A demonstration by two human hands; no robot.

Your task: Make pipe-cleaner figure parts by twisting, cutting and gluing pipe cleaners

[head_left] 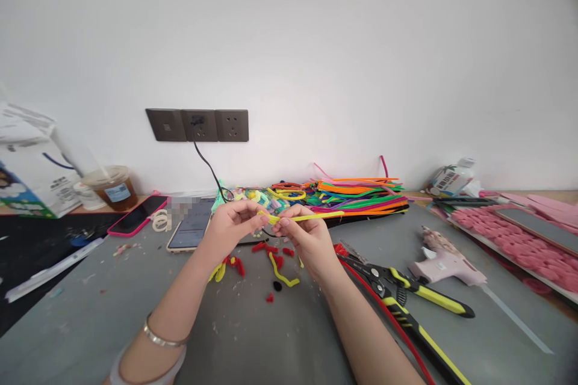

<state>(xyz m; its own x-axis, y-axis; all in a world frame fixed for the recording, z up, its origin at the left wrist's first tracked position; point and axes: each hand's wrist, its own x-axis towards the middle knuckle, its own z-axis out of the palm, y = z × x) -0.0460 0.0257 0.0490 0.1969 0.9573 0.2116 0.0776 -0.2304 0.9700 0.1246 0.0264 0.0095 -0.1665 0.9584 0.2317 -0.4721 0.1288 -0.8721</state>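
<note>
A yellow pipe cleaner [316,216] is pinched between my two hands above the middle of the table. My left hand [237,224] grips its left end with thumb and forefinger. Close beside it, my right hand [304,231] pinches the same stem, and a straight length sticks out to the right. Below the hands lie a bent yellow pipe cleaner piece [282,274], several short red pieces [270,248] and a small black oval [277,286]. Red and yellow shaped pieces [237,264] lie partly hidden behind my left forearm.
Colourful pipe cleaners [356,195] are heaped along the wall. Yellow-black pliers [406,295], a pink glue gun [447,264] and a pink fluffy mat [519,234] are at right. A drink cup [115,189], a pink-edged phone [138,215] and a tablet [189,231] stand or lie left.
</note>
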